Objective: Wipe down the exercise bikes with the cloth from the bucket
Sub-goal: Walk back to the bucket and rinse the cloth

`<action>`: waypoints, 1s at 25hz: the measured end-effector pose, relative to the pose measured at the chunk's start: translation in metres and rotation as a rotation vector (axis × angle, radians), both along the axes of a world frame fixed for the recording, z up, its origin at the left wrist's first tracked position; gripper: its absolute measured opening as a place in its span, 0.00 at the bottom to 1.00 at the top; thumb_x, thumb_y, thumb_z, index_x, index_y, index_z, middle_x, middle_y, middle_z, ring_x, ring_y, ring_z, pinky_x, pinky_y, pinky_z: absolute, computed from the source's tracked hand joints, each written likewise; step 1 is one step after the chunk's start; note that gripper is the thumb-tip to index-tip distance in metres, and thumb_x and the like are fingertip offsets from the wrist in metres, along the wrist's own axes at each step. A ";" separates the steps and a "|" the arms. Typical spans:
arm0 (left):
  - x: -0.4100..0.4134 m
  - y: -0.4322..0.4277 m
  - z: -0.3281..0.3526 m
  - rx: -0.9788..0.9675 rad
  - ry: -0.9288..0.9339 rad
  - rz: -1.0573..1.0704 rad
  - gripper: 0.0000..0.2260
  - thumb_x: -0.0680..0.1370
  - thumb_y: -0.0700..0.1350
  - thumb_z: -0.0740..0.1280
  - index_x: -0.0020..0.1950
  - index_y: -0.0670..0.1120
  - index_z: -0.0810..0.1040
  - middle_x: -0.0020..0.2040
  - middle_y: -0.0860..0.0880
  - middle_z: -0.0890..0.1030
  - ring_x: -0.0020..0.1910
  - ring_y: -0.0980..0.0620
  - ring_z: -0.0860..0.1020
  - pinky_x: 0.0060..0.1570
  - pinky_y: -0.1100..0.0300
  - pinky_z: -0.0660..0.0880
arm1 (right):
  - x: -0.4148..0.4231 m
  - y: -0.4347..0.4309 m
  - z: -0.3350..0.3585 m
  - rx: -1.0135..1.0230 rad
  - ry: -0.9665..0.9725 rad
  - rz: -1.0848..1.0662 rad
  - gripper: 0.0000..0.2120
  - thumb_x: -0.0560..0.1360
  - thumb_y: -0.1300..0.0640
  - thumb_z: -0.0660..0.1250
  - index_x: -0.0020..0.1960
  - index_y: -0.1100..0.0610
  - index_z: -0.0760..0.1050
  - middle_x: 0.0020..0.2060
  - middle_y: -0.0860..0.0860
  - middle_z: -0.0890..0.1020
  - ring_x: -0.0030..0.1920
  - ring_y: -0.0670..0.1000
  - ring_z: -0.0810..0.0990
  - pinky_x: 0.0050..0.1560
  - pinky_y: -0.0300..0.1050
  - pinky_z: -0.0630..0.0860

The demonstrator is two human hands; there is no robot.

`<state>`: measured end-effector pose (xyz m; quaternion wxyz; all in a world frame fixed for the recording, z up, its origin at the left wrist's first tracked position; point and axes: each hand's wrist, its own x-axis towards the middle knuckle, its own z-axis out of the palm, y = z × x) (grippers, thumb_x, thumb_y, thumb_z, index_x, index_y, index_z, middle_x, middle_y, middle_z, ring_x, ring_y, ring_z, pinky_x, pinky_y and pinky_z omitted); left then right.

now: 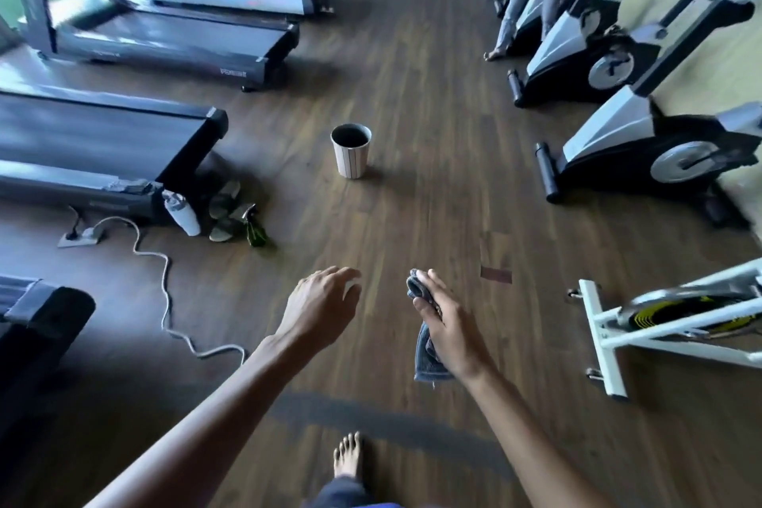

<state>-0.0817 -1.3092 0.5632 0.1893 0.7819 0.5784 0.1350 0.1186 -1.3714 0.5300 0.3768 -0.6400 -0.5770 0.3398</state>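
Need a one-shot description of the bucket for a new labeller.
Find the wooden aisle between the treadmills on the left and the exercise bikes on the right. The bucket stands alone mid-aisle. It is pale with thin vertical stripes, tapered, open-topped and dark inside, unlike the white bottle at the treadmill's end.

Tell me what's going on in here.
A person is barefoot on the wooden floor between treadmills and exercise bikes. Their right hand grips a grey cloth; the left hand reaches forward, fingers curled, and whether it holds anything is unclear. The bucket stands on the floor ahead. No bike is being touched.
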 end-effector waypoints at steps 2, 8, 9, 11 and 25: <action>0.003 0.080 0.007 0.015 0.000 -0.013 0.13 0.81 0.51 0.62 0.63 0.52 0.79 0.62 0.53 0.81 0.61 0.48 0.78 0.56 0.56 0.73 | 0.003 0.075 0.006 0.002 -0.002 -0.010 0.20 0.83 0.57 0.62 0.75 0.53 0.68 0.73 0.43 0.66 0.77 0.42 0.59 0.72 0.27 0.54; 0.028 0.279 0.003 0.015 0.014 -0.058 0.13 0.81 0.51 0.62 0.63 0.52 0.79 0.61 0.53 0.81 0.60 0.46 0.79 0.57 0.54 0.74 | 0.027 0.280 0.000 0.029 0.024 -0.040 0.20 0.83 0.56 0.62 0.75 0.52 0.68 0.76 0.50 0.66 0.77 0.42 0.59 0.75 0.35 0.56; 0.035 0.313 0.001 0.018 0.023 -0.056 0.13 0.81 0.51 0.62 0.63 0.53 0.79 0.62 0.53 0.81 0.60 0.47 0.78 0.57 0.54 0.73 | 0.033 0.315 -0.003 0.034 0.037 -0.037 0.20 0.83 0.56 0.62 0.75 0.52 0.68 0.76 0.50 0.66 0.77 0.42 0.59 0.75 0.34 0.56; 0.048 0.383 -0.003 0.025 0.033 -0.043 0.13 0.81 0.51 0.62 0.64 0.53 0.78 0.62 0.54 0.80 0.60 0.47 0.78 0.56 0.54 0.73 | 0.044 0.386 -0.009 0.040 0.045 -0.024 0.20 0.83 0.57 0.62 0.75 0.53 0.68 0.75 0.49 0.67 0.77 0.41 0.59 0.75 0.33 0.55; 0.053 0.791 -0.026 -0.085 0.012 0.029 0.11 0.81 0.52 0.61 0.61 0.55 0.78 0.60 0.52 0.81 0.58 0.45 0.79 0.53 0.51 0.76 | 0.040 0.817 -0.031 0.009 0.008 0.090 0.19 0.83 0.57 0.62 0.74 0.54 0.70 0.76 0.53 0.66 0.76 0.43 0.61 0.71 0.26 0.54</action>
